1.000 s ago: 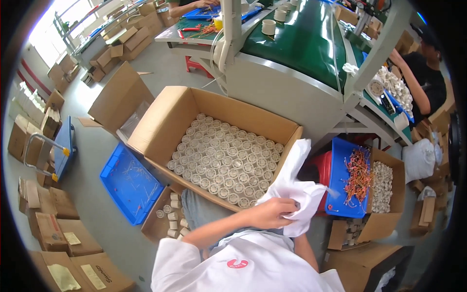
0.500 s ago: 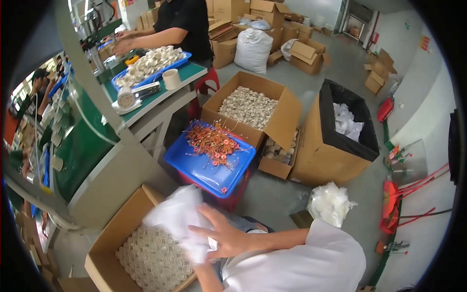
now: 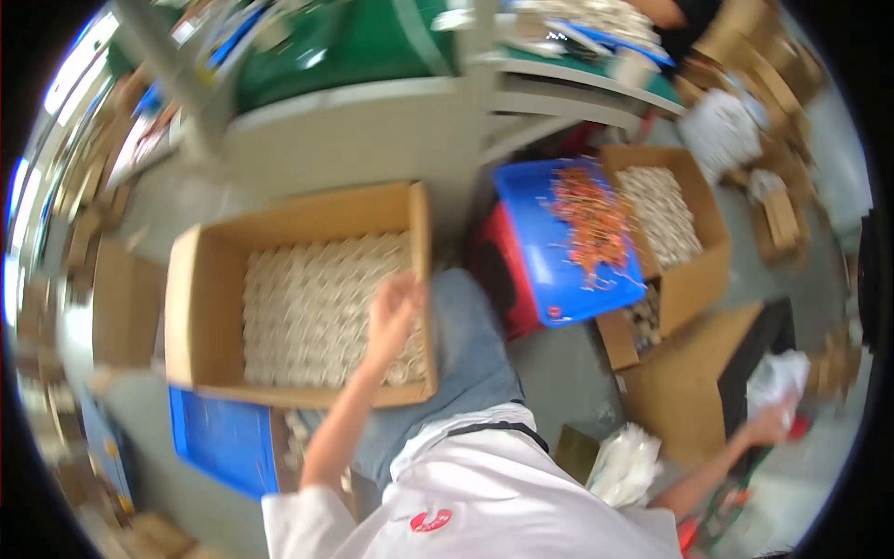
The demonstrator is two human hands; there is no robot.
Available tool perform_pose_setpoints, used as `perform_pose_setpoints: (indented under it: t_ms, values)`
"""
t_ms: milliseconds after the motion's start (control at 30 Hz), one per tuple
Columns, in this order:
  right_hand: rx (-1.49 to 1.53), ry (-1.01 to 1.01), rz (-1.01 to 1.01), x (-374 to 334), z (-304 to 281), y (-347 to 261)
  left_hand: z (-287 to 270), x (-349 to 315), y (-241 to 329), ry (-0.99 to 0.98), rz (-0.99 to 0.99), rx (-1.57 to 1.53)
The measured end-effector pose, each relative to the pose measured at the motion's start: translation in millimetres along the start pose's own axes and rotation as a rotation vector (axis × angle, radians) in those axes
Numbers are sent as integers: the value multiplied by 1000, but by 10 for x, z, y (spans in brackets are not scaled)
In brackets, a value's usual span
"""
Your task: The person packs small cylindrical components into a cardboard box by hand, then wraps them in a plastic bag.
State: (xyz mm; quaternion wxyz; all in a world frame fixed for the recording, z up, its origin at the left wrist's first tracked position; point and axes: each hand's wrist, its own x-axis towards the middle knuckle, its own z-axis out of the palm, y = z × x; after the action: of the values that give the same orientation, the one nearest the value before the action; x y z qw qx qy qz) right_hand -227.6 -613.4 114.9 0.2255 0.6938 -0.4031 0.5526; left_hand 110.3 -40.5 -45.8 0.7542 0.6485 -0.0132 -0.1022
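Observation:
My right hand [image 3: 769, 425] is stretched far to the right, closed on a crumpled white plastic bag [image 3: 778, 380] at the black-lined opening of a tall cardboard box [image 3: 684, 387]. My left hand [image 3: 396, 303] hovers over the right side of an open cardboard box [image 3: 209, 307], near its wall. Its fingers look curled but are smeared by motion, so whether they hold anything is unclear. Inside that box, whitish round parts [image 3: 317, 312] lie in close rows.
A blue tray [image 3: 531, 233] with orange-red wired parts rests on a red stool [image 3: 507, 270]. Behind it stands a carton of pale parts [image 3: 663, 219]. A bundle of clear plastic [image 3: 626, 466] lies on the floor. Another blue tray [image 3: 219, 438] sits below the open box.
The view has swung left. My right hand has carried the white plastic from above the parts box to the black-lined box. My left hand has separated from the plastic and stays over the parts.

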Motion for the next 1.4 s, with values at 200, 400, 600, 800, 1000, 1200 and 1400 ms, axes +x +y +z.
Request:
perform_pose_setpoints:
  t_ms: [200, 400, 600, 800, 1000, 1200, 1400]
  values:
    - [-420, -455, -216, 1681, 1558, 2034, -1865, 480, -1176, 276, 77, 550]
    - [18, -618, -217, -228, 1329, -328, -2590, -8, -1732, -3, -398, 1361]
    - [594, -704, -682, -489, -24, -2526, -2047, 384, -1390, 50, -282, 1117]
    - [1231, -1171, -594, -1283, -1233, -4356, -1982, 387, -1327, -25, -217, 1209]
    - [1343, -1906, -505, -2721, -1519, -6100, -2138, 351, -1370, 26, -202, 1188]
    - [855, -2111, 272, -4197, -286, -7160, -1888, 908, -1212, 179, 40, 1146]
    - [618, -1986, 508, -5165, 18, -7147, -1627, 1539, -1651, 79, 74, 1077]
